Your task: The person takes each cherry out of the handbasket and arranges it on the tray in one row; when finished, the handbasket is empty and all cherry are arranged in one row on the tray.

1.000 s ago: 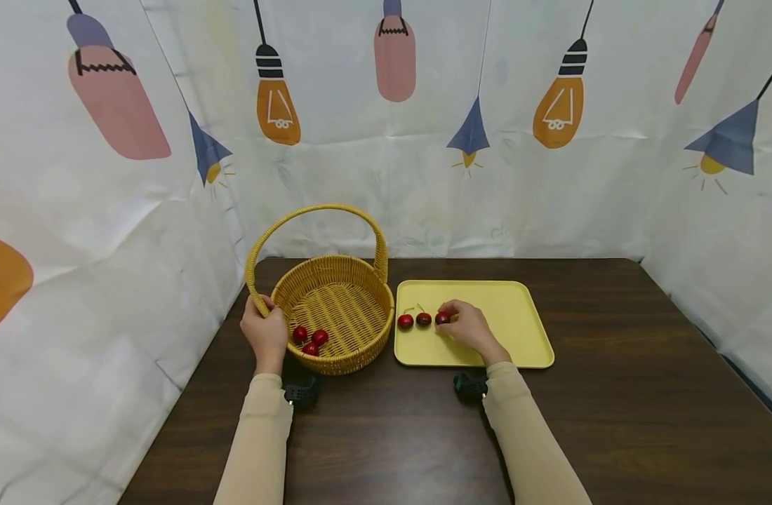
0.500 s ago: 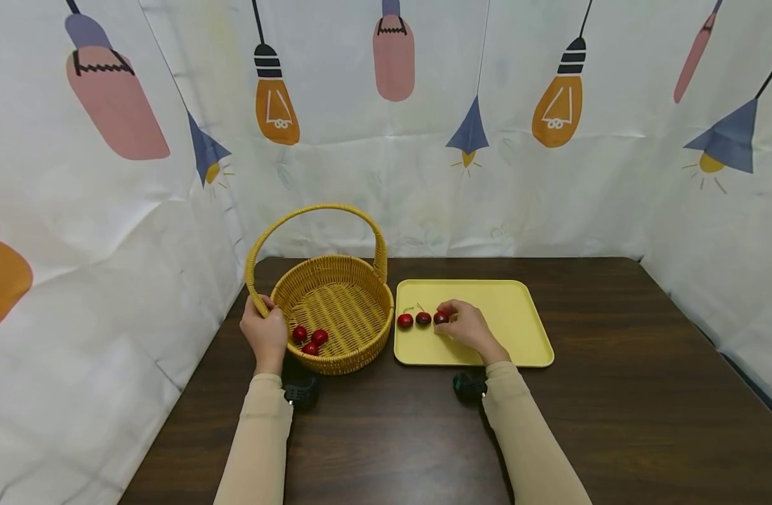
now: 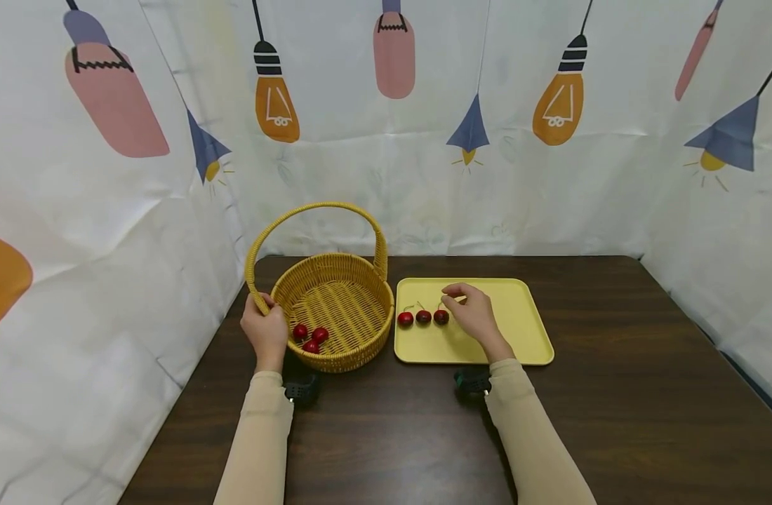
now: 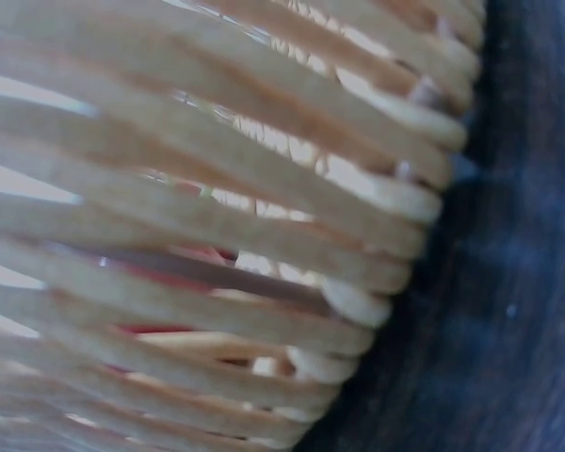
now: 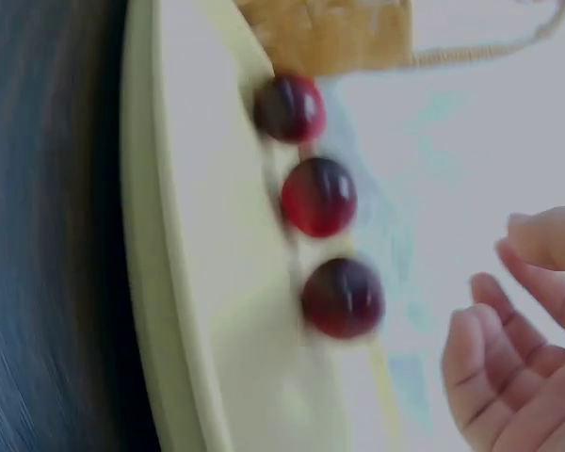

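Note:
My left hand (image 3: 266, 335) grips the near left end of the handle of a yellow wicker basket (image 3: 342, 361). Inside the basket lie three cherries (image 3: 311, 346), grouped at its near left. A yellow tray (image 3: 518, 337) stands just right of the basket, with a row of three cherries (image 3: 423, 318) on its left part. Over the tray is my right hand (image 3: 474, 314), its fingers loosely bent. In the right wrist view that hand (image 5: 523, 363) is apart from the nearest cherry (image 5: 344, 298) and holds nothing. The left wrist view is filled by the blurred basket weave (image 4: 217, 235).
Basket and tray stand side by side on a dark wooden table (image 3: 386, 435). Behind the table hangs a white cloth (image 3: 386, 175) printed with lamps and bulbs. It also runs along both sides.
My right hand has let go of the rightmost cherry on the tray and risen slightly away from it. The cherry stays in the row. My left hand and the basket have not moved.

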A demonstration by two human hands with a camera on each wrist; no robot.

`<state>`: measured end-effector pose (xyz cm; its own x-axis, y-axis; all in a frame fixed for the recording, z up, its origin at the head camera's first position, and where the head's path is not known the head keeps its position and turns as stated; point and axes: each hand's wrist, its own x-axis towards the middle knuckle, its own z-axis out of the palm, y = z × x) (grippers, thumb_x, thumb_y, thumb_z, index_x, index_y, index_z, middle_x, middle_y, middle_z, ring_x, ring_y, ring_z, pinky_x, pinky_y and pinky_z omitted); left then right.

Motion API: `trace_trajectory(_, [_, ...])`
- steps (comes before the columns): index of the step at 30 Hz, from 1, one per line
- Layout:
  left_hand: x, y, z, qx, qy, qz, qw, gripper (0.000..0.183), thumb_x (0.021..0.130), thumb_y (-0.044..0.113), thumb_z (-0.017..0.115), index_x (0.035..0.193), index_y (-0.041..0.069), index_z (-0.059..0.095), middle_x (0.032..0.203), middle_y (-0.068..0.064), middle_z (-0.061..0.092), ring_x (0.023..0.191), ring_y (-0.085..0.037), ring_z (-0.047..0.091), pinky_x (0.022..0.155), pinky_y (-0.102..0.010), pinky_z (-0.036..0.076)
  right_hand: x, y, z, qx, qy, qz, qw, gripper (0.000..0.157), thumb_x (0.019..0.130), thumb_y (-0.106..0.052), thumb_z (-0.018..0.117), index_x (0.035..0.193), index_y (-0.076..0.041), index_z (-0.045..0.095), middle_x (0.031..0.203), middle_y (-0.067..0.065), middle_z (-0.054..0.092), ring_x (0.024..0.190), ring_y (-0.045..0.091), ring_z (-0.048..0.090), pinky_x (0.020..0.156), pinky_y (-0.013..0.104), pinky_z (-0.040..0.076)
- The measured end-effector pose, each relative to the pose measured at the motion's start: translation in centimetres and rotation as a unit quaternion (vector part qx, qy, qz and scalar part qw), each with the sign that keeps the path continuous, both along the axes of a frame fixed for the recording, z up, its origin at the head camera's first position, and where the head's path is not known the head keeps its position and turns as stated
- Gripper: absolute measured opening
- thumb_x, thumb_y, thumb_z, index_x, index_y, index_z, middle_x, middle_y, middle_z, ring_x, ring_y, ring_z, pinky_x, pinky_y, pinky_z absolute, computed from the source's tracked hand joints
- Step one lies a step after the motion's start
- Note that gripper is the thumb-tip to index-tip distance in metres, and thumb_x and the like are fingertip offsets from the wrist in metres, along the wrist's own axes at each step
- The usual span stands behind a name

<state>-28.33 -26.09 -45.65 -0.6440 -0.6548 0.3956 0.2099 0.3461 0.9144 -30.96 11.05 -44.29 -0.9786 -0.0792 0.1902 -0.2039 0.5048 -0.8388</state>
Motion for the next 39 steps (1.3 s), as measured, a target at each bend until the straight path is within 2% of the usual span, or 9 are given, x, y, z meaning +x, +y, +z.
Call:
trace_trajectory(6, [0.0, 0.0, 0.0, 0.002, -0.004, 0.003, 1.0, 0.009, 0.085, -0.004, 0.05, 0.086, 0.005, 0.049, 0.064, -0.005, 0.035, 0.05, -0.014, 0.031, 0.048, -0.027, 0.026, 1.2, -3.7, 0.9, -0.062, 0.046, 0.041, 0.996, 0.018, 0.095, -0.017, 0.062, 0.109, -0.009, 0.07, 0.101, 0.006, 0.068, 0.074, 0.026, 0.064, 0.058, 0.031, 0.048])
trace_trajectory(14, [0.0, 0.1, 0.2, -0.001, 0.003, 0.007, 1.0, 0.008, 0.084, -0.005, 0.05, 0.085, 0.003, 0.051, 0.062, -0.004, 0.035, 0.049, -0.013, 0.031, 0.048, -0.028, 0.026, 3.4, -8.3, 1.4, -0.102, 0.108, 0.151, 0.977, 0.015, 0.095, -0.012, 0.062, 0.107, -0.008, 0.069, 0.099, 0.009, 0.069, 0.081, 0.023, 0.065, 0.069, 0.029, 0.053])
trace_trajectory(19, [0.0, -0.1, 0.3, -0.002, 0.005, 0.011, 0.9999, 0.008, 0.083, -0.005, 0.05, 0.084, 0.002, 0.052, 0.061, -0.004, 0.035, 0.05, -0.013, 0.032, 0.049, -0.028, 0.027, 4.1, -11.0, 1.4, -0.086, 0.125, 0.192, 0.97, 0.015, 0.094, -0.012, 0.063, 0.107, -0.007, 0.069, 0.101, 0.007, 0.069, 0.083, 0.014, 0.065, 0.074, 0.029, 0.053])
trace_trajectory(22, [0.1, -0.1, 0.2, 0.001, 0.0, 0.009, 1.0, 0.008, 0.083, -0.005, 0.05, 0.084, 0.002, 0.052, 0.062, -0.004, 0.036, 0.05, -0.012, 0.032, 0.049, -0.028, 0.028, 4.1, -12.6, 1.5, -0.03, 0.125, 0.204, 0.971, 0.015, 0.094, -0.014, 0.063, 0.107, -0.009, 0.07, 0.103, 0.003, 0.069, 0.087, 0.01, 0.064, 0.079, 0.026, 0.052])
trace_trajectory(24, [0.2, 0.0, 0.1, 0.003, -0.003, 0.01, 0.9999, 0.008, 0.083, -0.005, 0.05, 0.084, 0.002, 0.051, 0.062, -0.004, 0.035, 0.05, -0.012, 0.032, 0.049, -0.028, 0.027, 4.1, -13.7, 1.6, 0.037, 0.129, 0.205, 0.969, 0.017, 0.094, -0.017, 0.062, 0.108, -0.011, 0.071, 0.104, 0.0, 0.068, 0.089, 0.011, 0.063, 0.08, 0.026, 0.051])
trace_trajectory(28, [0.5, -0.2, -0.1, 0.0, -0.007, 0.015, 0.9999, 0.008, 0.083, -0.005, 0.05, 0.084, 0.003, 0.052, 0.062, -0.004, 0.035, 0.049, -0.013, 0.031, 0.048, -0.028, 0.026, 3.9, -16.0, 1.8, 0.19, 0.128, 0.209, 0.951, 0.023, 0.093, -0.025, 0.062, 0.113, -0.018, 0.07, 0.112, -0.006, 0.067, 0.096, 0.013, 0.063, 0.078, 0.027, 0.05])
trace_trajectory(30, [0.5, -0.2, -0.1, -0.004, -0.007, 0.017, 0.9998, 0.007, 0.083, -0.005, 0.051, 0.083, 0.003, 0.052, 0.061, -0.004, 0.036, 0.049, -0.013, 0.031, 0.047, -0.028, 0.026, 3.9, -16.8, 1.9, 0.239, 0.114, 0.213, 0.941, 0.026, 0.093, -0.027, 0.063, 0.117, -0.021, 0.069, 0.116, -0.007, 0.066, 0.1, 0.013, 0.064, 0.076, 0.028, 0.05])
trace_trajectory(34, [0.4, -0.1, 0.0, -0.005, -0.002, 0.016, 0.9999, 0.007, 0.083, -0.005, 0.051, 0.084, 0.002, 0.052, 0.062, -0.003, 0.036, 0.049, -0.012, 0.031, 0.047, -0.027, 0.026, 3.4, -18.3, 2.2, 0.281, 0.068, 0.228, 0.93, 0.036, 0.09, -0.028, 0.065, 0.126, -0.023, 0.065, 0.123, -0.009, 0.064, 0.109, 0.011, 0.061, 0.081, 0.029, 0.051])
trace_trajectory(39, [0.2, 0.0, 0.0, -0.001, 0.003, 0.012, 0.9999, 0.008, 0.084, -0.005, 0.05, 0.083, 0.002, 0.052, 0.061, -0.002, 0.035, 0.047, -0.01, 0.029, 0.047, -0.028, 0.026, 2.6, -19.6, 2.5, 0.29, 0.023, 0.284, 0.914, 0.052, 0.089, -0.023, 0.066, 0.139, -0.018, 0.055, 0.133, -0.005, 0.059, 0.119, 0.009, 0.056, 0.096, 0.028, 0.045])
